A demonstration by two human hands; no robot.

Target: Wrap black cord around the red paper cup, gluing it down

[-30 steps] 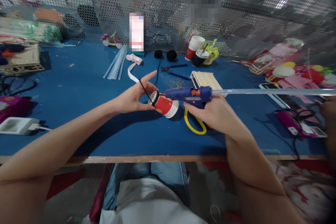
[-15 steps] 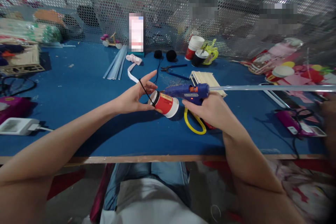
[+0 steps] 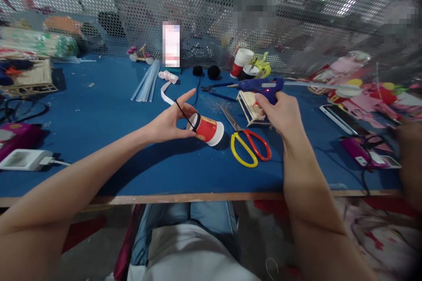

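My left hand point(image 3: 174, 122) is closed on a red and white paper cup point(image 3: 209, 130), which lies tipped on its side with its rim toward the right. Black cord point(image 3: 183, 113) runs from the wound end of the cup over my fingers. In my right hand point(image 3: 282, 112) is a blue hot glue gun point(image 3: 263, 86), its nozzle pointing left and a long clear glue stick point(image 3: 301, 84) sticking out behind. A red light glows on the gun. Scissors point(image 3: 245, 137) with one yellow and one red handle lie between the cup and my right wrist.
A small wooden-stick frame point(image 3: 252, 109) and blue pliers point(image 3: 219, 91) sit beneath the glue gun. Behind are white ribbon point(image 3: 168, 78), glue sticks point(image 3: 145, 82), black yarn balls point(image 3: 213, 72), stacked cups point(image 3: 242, 62) and a phone point(image 3: 171, 46). Another person's arm point(image 3: 410, 158) shows at right.
My right hand has lifted the glue gun away from the cup, up and to the right, uncovering the scissors and the wooden-stick frame. My left hand and the cup have barely moved.
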